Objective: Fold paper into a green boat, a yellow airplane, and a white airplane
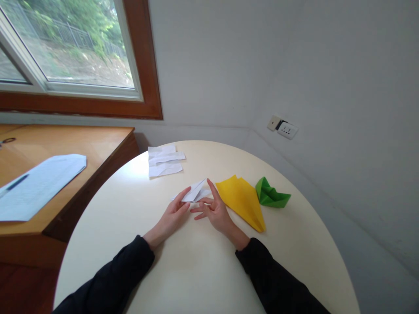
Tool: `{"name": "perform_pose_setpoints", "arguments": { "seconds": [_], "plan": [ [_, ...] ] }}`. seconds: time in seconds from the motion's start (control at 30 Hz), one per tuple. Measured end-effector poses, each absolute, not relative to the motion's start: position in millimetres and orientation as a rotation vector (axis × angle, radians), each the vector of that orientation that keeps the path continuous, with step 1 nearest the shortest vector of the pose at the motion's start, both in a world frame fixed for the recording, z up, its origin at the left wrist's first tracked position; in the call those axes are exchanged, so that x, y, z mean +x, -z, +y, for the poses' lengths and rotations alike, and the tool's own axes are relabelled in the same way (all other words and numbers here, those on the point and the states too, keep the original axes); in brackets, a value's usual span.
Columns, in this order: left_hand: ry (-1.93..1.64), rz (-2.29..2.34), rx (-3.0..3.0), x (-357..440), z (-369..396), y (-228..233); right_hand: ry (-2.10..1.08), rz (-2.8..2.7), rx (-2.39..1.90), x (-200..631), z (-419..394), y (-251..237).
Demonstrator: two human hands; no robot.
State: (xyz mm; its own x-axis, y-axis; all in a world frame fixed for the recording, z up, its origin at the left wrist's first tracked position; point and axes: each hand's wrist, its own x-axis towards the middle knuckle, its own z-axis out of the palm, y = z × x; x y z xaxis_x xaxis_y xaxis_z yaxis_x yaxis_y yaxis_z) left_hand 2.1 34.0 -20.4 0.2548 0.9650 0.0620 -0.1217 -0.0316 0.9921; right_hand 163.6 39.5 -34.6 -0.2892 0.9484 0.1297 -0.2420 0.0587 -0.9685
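Note:
A white folded paper [195,191] with a raised pointed flap is between my hands, over the round table. My left hand [174,215] grips its left side, thumb in front and index finger along the upper edge. Beside its right end is my right hand [216,212], fingers spread apart and index finger pointing up near the paper's tip. Whether a right fingertip touches the paper, I cannot tell. Just right of that hand lies a yellow folded paper [242,200], and beyond it a green paper boat [272,197].
Torn white paper pieces [165,162] lie near the far edge of the white round table [183,274]. To the left, a wooden desk [108,144] bears paper sheets [49,179], a pen [17,182] and part of some scissors [8,140]. Walls with a socket [287,130] stand behind.

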Motion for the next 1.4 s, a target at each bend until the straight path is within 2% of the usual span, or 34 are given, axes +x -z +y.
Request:
{"name": "perform_pose_setpoints", "arguments": {
  "seconds": [0.63, 0.97, 1.4],
  "plan": [
    [-1.098, 1.023, 1.452, 0.5, 33.5, 24.0, -1.453, -1.447, -0.837, 163.4, 36.5, 37.1],
    [-1.065, 1.050, 1.530, 0.6, 31.7, 23.7, -1.363, -1.383, -0.849, 163.0, 39.2, 42.7],
    [-1.189, 1.044, 1.506, 0.7, 33.1, 20.0, -1.280, -1.301, -0.878, 160.9, 39.4, 37.1]
  ]
}}
